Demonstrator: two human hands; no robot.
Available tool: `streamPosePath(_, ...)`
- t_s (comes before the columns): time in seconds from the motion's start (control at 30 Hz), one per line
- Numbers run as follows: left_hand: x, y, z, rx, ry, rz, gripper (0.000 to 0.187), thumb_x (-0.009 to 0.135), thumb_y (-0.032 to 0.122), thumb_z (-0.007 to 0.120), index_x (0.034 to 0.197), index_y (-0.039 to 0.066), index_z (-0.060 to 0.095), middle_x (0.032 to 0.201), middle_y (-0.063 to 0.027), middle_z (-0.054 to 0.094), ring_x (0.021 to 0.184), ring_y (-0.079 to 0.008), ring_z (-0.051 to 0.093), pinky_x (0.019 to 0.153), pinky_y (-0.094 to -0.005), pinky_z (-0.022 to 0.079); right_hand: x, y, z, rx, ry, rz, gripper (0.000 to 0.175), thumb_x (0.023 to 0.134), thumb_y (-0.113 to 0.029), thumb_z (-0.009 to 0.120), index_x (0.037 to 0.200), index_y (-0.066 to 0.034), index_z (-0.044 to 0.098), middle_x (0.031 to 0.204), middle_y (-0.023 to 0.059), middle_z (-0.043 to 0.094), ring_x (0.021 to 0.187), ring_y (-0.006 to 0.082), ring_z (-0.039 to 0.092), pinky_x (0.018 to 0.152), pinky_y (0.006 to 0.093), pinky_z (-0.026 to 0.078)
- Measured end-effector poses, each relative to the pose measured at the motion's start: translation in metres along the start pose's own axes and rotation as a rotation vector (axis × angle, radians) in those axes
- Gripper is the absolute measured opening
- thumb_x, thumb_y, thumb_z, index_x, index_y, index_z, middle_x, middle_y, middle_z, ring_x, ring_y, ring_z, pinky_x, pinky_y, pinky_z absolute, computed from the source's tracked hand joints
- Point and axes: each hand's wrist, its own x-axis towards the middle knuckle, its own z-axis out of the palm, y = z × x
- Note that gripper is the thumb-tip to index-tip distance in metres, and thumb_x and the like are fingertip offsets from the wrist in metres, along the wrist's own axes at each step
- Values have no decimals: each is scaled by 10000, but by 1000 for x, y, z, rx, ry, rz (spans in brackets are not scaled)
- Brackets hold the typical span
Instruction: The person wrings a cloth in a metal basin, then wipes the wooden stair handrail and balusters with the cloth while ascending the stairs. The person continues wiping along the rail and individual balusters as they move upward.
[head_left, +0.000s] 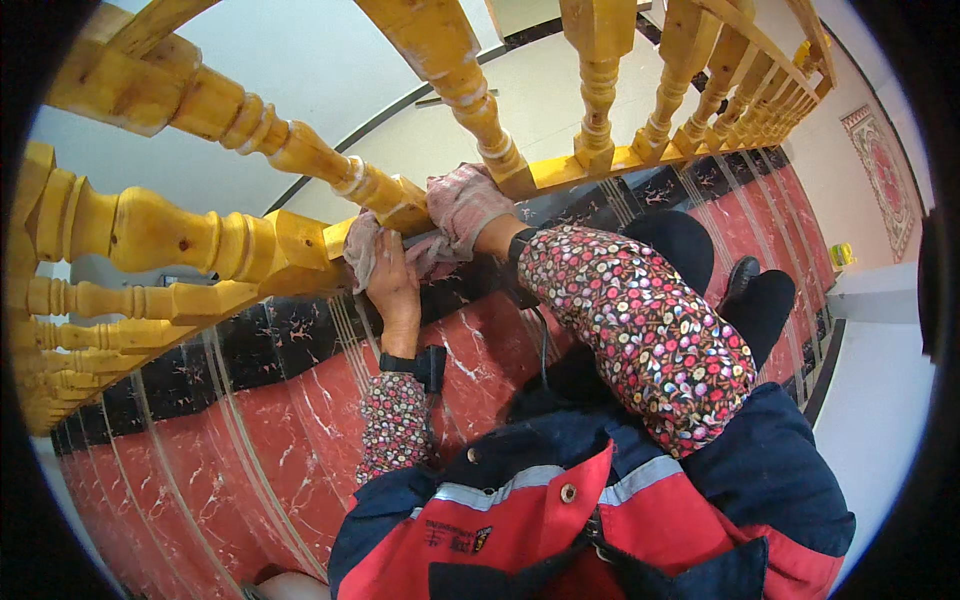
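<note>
A damp-looking pinkish-grey cloth (466, 201) stretches between both hands at the foot of a turned wooden baluster (405, 202). My left hand (394, 281) grips one end of it, pressed against the yellow bottom rail (341, 238) left of that baluster. On the baluster's other side, my right hand (495, 231) is mostly hidden under the cloth, which bunches over its fingers. The middle of the cloth hangs slack just below the rail. Another baluster (491, 135) rises close beside my right hand.
Red marble stair treads (247, 442) with black borders descend beneath me. The yellow balustrade (600, 157) runs along the stairs on both sides. A white wall (877, 360) stands at right, with a small yellow-green object (841, 253) on its ledge. My shoe (742, 276) rests on a step.
</note>
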Motion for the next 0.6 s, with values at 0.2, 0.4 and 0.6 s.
streamPosePath(0.2,-67,49,12,-734,-81,-383,314,915,63,522,1178,24,688,1122,-162,703,1064,-287,657,956,-394,485,-12,-15,-26,-28,-166,108,295,926,-183,513,1122,-44,684,1183,168,668,1149,305,622,987,434,481)
streamPosePath(0.4,-40,45,4,-1602,382,-830,294,1028,244,511,1160,7,625,1129,-89,664,997,-200,646,879,-360,526,-26,-43,-52,42,-274,-53,452,859,-445,617,894,-11,738,856,191,715,849,329,713,750,440,550)
streamPosePath(0.6,-23,52,-16,-1382,373,-959,612,1031,510,421,1461,79,362,1460,-112,437,1308,-253,462,1114,-426,377,-27,-81,-55,596,-154,8,701,885,-610,530,969,69,680,943,297,667,970,400,670,876,453,510)
